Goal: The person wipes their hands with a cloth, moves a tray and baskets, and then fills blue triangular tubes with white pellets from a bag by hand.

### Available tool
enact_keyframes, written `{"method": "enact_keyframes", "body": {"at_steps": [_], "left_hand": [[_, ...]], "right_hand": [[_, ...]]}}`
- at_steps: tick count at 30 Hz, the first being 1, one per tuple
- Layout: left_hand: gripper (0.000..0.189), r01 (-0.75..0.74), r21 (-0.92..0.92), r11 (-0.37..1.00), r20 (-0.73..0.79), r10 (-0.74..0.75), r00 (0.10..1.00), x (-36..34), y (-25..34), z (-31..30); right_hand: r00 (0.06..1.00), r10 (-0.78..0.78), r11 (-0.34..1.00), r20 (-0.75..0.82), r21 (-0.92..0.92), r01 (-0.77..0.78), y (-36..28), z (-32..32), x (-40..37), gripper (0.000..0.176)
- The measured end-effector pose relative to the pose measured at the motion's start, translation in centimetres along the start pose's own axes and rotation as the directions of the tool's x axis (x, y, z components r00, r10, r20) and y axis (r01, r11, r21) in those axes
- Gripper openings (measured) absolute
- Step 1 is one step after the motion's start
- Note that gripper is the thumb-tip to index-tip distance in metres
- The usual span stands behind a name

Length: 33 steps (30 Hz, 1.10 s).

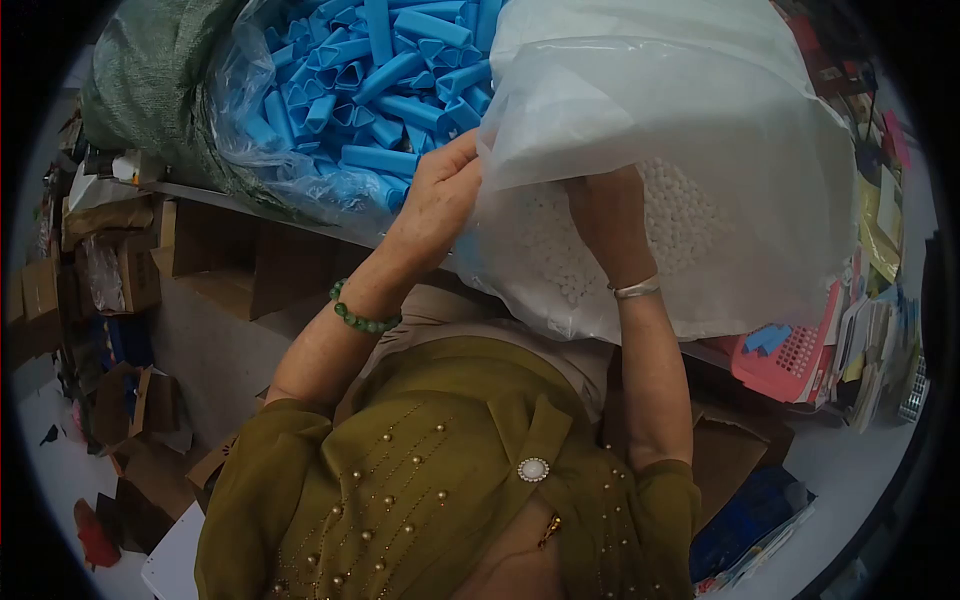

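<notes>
Grey floor point(215, 350), open cardboard boxes point(240, 255) beside the surface. Left hand point(440, 200): fingers closed on the rim of the white plastic bag point(760, 150), near blue triangular tubes point(385, 90). Right hand point(612, 215): inside the bag's mouth, among small white pellets point(685, 210); fingertips hidden, grasp cannot be told. Bag: right of the tubes.

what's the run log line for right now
left hand: holding edge of white bag | right hand: inside, at white pellets, fingertips hidden | blue pieces: alongside
</notes>
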<state>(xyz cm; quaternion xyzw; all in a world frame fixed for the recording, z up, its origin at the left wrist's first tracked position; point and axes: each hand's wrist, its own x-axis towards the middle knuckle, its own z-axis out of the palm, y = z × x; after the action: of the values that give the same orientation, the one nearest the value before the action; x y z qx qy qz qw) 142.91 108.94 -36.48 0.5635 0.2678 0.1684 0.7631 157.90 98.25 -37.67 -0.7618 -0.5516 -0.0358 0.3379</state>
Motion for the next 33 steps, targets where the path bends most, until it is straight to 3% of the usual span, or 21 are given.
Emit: {"method": "enact_keyframes", "body": {"at_steps": [1,2,4,5,6,7,8,9,11,13,17,19,20,21,22,23,24,25,27,29,33], "left_hand": [[0.031,-0.002,-0.001,1.0,0.003,0.002,1.0,-0.1,-0.1,-0.1],[0.032,-0.012,-0.016,1.0,-0.027,0.012,1.0,-0.4,-0.2,-0.2],[0.032,-0.024,-0.033,0.999,-0.046,0.022,0.999,-1.0,-0.2,-0.1],[0.031,-0.16,0.017,0.987,-0.185,0.16,0.97,-1.5,-0.2,0.0],[0.03,-0.285,0.085,0.955,-0.312,0.297,0.903,-2.0,-0.1,0.1],[0.03,-0.286,0.082,0.955,-0.304,0.297,0.905,-2.4,0.2,0.2],[0.03,-0.53,0.308,0.79,-0.256,0.605,0.754,-2.9,0.7,0.3],[0.03,-0.696,0.498,0.518,-0.135,0.839,0.527,-3.5,1.0,0.4],[0.035,-0.744,0.52,0.42,-0.045,0.883,0.468,-4.8,1.5,0.9],[0.039,-0.731,0.62,0.285,0.194,0.847,0.495,-5.5,2.3,2.1],[0.044,-0.709,0.692,0.134,0.232,0.889,0.395,-5.4,2.5,2.3],[0.045,-0.732,0.662,0.161,0.262,0.866,0.427,-6.0,2.5,2.9],[0.046,-0.746,0.638,0.19,0.288,0.84,0.461,-6.2,2.5,3.2],[0.046,-0.747,0.638,0.187,0.29,0.84,0.458,-6.1,2.5,3.7],[0.045,-0.724,0.579,0.374,0.21,0.79,0.576,-6.0,2.3,4.5],[0.045,-0.67,0.5,0.549,0.14,0.712,0.688,-5.9,2.2,5.1],[0.045,-0.668,0.504,0.547,0.14,0.712,0.688,-5.6,1.9,5.3],[0.045,-0.65,0.531,0.543,0.156,0.692,0.705,-5.0,1.5,5.3],[0.045,-0.631,0.559,0.538,0.164,0.675,0.72,-3.7,0.7,5.5],[0.042,-0.593,0.379,0.71,0.172,0.576,0.799,-2.7,0.1,5.6],[0.038,-0.581,0.273,0.767,0.257,0.524,0.812,-2.1,0.1,5.3]], "right_hand": [[0.999,0.048,0.982,0.006,0.183,-0.048,-0.5,-0.8,-0.1,0.021],[0.999,0.049,0.983,0.004,0.178,-0.049,-0.5,-1.2,-0.6,0.021],[0.979,0.201,0.898,0.04,0.392,-0.201,-0.5,-2.0,-1.8,0.026],[0.978,0.206,0.9,0.035,0.385,-0.204,-0.6,-2.6,-2.4,0.026],[0.948,0.295,0.754,0.118,0.581,-0.307,-0.9,-3.1,-3.0,0.028],[0.909,0.357,0.553,0.217,0.735,-0.392,-1.1,-3.5,-3.5,0.03],[0.908,0.362,0.554,0.211,0.735,-0.392,-1.2,-3.7,-3.9,0.03],[0.901,0.38,0.472,0.211,0.793,-0.385,-1.4,-3.9,-4.3,0.03],[0.896,0.392,0.383,0.21,0.848,-0.367,-1.7,-4.2,-4.8,0.03],[0.788,0.521,0.296,0.329,0.796,-0.528,-1.6,-4.2,-5.1,0.028],[0.674,0.55,0.099,0.494,0.762,-0.64,-0.7,-4.4,-5.5,0.025],[0.561,0.55,-0.292,0.619,0.772,-0.565,-1.3,-4.3,-5.7,0.024],[0.563,0.551,-0.29,0.615,0.774,-0.562,-1.9,-4.2,-5.8,0.024],[0.632,0.591,-0.101,0.501,0.824,-0.558,-2.7,-4.2,-5.9,0.025],[0.7,0.603,0.091,0.382,0.839,-0.536,-3.1,-4.2,-5.9,0.026],[0.702,0.599,0.089,0.385,0.839,-0.536,-2.9,-4.1,-5.8,0.026],[0.818,0.566,0.502,0.106,0.743,-0.443,-2.6,-3.9,-5.8,0.031],[0.903,0.406,0.822,-0.141,0.489,-0.294,-2.3,-3.9,-5.7,0.035],[0.927,0.35,0.827,-0.136,0.51,-0.238,-2.5,-4.4,-5.4,0.037],[0.947,0.294,0.828,-0.127,0.529,-0.186,-2.5,-4.6,-5.6,0.039],[0.948,0.317,0.682,-0.021,0.699,-0.213,-2.6,-5.0,-6.1,0.041]]}}
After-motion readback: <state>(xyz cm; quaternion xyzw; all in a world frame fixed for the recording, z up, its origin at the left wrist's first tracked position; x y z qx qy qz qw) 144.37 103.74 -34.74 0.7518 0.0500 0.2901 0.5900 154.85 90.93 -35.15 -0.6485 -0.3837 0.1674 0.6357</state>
